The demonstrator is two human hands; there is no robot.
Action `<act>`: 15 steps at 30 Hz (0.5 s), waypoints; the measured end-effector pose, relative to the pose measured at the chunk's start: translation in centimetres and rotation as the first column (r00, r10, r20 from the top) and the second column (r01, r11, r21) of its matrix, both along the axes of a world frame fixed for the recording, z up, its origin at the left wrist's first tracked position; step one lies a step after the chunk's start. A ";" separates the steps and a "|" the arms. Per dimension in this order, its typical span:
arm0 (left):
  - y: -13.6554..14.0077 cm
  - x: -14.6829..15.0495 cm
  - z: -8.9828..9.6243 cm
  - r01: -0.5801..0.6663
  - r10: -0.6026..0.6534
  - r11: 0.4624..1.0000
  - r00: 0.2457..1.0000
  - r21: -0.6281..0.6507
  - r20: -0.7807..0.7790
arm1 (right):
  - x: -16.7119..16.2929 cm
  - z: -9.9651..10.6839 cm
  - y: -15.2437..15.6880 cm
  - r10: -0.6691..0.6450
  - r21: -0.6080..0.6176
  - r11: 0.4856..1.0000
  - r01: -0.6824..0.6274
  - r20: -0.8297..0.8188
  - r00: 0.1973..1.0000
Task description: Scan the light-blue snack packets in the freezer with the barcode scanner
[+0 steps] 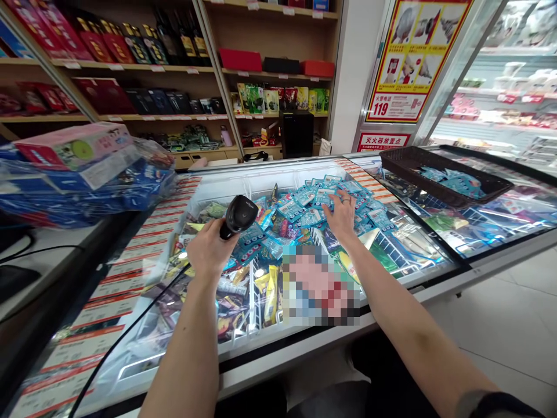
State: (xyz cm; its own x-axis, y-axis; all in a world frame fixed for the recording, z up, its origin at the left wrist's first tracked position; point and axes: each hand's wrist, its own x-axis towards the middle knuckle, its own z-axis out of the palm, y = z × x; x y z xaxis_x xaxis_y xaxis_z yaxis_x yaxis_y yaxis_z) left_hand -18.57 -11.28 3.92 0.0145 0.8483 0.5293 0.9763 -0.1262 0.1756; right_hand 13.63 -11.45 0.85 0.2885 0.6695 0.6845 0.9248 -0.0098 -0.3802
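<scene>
In my left hand (pixel 209 252) is a black handheld barcode scanner (pixel 242 213), raised above the glass top of a chest freezer, its head pointing away from me. A cable (pixel 130 328) runs from it down to the lower left. My right hand (pixel 340 215) rests on a spread pile of small light-blue packets (pixel 311 217), fingers apart and touching the ones at its middle. White labels with fine print show on several packets. More blue packets (pixel 248 244) lie just beyond and below the scanner. Under the glass are wrapped ice creams (pixel 270 293) in wire baskets.
A dark brown plastic tray (pixel 394 157) with some blue packets stands at the right on the freezer. Plastic-wrapped boxes (pixel 73 168) are stacked at the left. Price strips (pixel 143 249) run along the glass. Shelves of bottles and boxes (pixel 239 61) line the back.
</scene>
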 end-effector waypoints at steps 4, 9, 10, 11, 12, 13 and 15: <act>0.0 -0.8 0.3 -0.057 0.056 0.997 0.998 0.048 0.034 | -1.7 0.0 -0.2 0.236 -0.032 0.971 -0.237 -0.026 0.971; 0.0 -1.4 0.5 -0.106 0.101 0.992 0.992 0.068 0.081 | -4.9 0.4 0.6 0.493 -0.216 0.845 -0.490 -0.042 0.869; 0.0 -1.4 0.5 -0.112 0.106 0.991 0.990 0.067 0.091 | -5.7 0.7 0.8 0.552 -0.259 0.799 -0.543 -0.041 0.833; 0.0 -1.4 0.5 -0.116 0.110 0.991 0.989 0.067 0.098 | -6.4 1.0 1.1 0.626 -0.306 0.735 -0.605 -0.035 0.779; -0.1 -1.5 0.6 -0.117 0.110 0.991 0.989 0.068 0.103 | -7.2 1.3 1.3 0.701 -0.349 0.663 -0.663 -0.022 0.713; -0.1 -1.5 0.6 -0.115 0.108 0.991 0.989 0.069 0.105 | -7.9 1.5 1.5 0.768 -0.387 0.589 -0.710 -0.006 0.640; -0.2 -1.5 0.7 -0.105 0.097 0.992 0.990 0.067 0.105 | -9.3 1.9 1.9 0.859 -0.440 0.476 -0.761 0.049 0.509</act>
State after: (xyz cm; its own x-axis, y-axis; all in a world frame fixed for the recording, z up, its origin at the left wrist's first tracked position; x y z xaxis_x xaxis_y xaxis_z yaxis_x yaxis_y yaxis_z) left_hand -20.11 -11.45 4.59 -0.1262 0.8024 0.5833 0.9624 -0.0436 0.2682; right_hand 4.30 -9.56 2.71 -0.6380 0.6943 0.3331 0.6308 0.7193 -0.2911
